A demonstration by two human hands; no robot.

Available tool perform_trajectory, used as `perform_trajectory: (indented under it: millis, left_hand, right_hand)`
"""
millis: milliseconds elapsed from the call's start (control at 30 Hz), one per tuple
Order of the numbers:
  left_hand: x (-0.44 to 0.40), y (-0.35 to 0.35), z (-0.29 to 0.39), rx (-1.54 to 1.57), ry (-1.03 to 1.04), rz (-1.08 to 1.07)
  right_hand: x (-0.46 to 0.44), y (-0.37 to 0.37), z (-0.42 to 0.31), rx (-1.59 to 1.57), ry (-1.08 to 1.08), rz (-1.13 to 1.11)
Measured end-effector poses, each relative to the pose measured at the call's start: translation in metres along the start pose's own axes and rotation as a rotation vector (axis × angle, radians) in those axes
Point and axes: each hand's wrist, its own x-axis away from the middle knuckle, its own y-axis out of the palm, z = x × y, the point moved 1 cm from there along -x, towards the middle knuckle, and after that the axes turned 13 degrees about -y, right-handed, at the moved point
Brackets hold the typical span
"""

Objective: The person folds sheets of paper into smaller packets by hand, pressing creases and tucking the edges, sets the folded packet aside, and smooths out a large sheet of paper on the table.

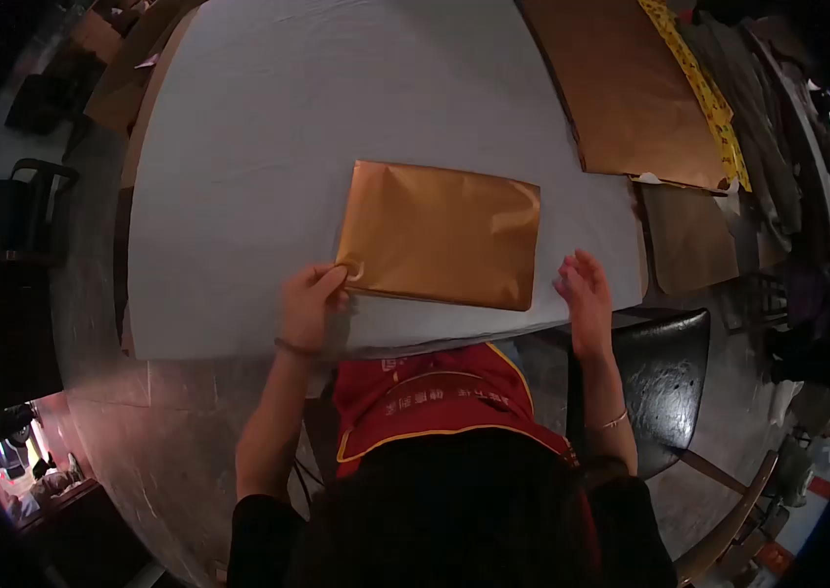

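A flat, shiny gold rectangular packet (439, 235), perhaps folded foil paper or an envelope, lies on the grey-white covered table (239, 196). My left hand (312, 299) pinches its near left corner between thumb and fingers, and the sheet creases a little there. To the right of the packet, my right hand (586, 289) is raised near the table's front edge, touching nothing. Its fingers are slightly curled and apart. What lies under the packet is hidden.
Brown cardboard sheets (635, 98) cover the table's far right, bordered by a yellow patterned strip (709, 88). A black padded chair (665, 382) stands close to my right arm. A red apron (435, 397) covers my lap at the table edge.
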Motion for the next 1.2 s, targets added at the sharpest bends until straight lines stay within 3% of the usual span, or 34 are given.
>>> perform_trajectory:
  millis: [200, 467, 533, 567, 633, 700, 767, 900, 1200]
  left_hand:
    - [-0.002, 0.0, -0.007, 0.187, -0.079, -0.142]
    - [0.006, 0.009, -0.004, 0.265, -0.112, -0.049]
    - [0.006, 0.009, -0.003, 0.272, -0.104, -0.05]
    - [0.006, 0.008, -0.003, 0.259, -0.107, -0.068]
    - [0.007, 0.009, -0.001, 0.248, -0.108, -0.08]
    - [0.009, 0.014, 0.002, 0.247, -0.117, -0.087]
    - [0.01, 0.015, 0.002, 0.246, -0.11, -0.083]
    - [0.009, 0.013, 0.0, 0.185, -0.086, -0.094]
    - [0.012, 0.011, 0.001, 0.174, -0.116, -0.115]
  right_hand:
    - [0.032, 0.007, -0.002, -0.129, 0.126, -0.128]
    - [0.019, 0.013, -0.007, 0.066, 0.198, -0.228]
    - [0.023, 0.017, -0.006, 0.46, -0.041, -0.276]
    - [0.026, 0.022, -0.006, 0.462, -0.042, -0.289]
    - [0.038, 0.044, -0.009, 1.026, -0.806, -0.454]
    - [0.048, 0.071, -0.004, 0.984, -0.83, -0.499]
    - [0.049, 0.102, -0.008, 1.049, -1.031, -0.601]
    - [0.04, 0.145, 0.0, 0.998, -1.127, -0.605]
    - [0.024, 0.147, 0.005, 1.018, -1.198, -0.679]
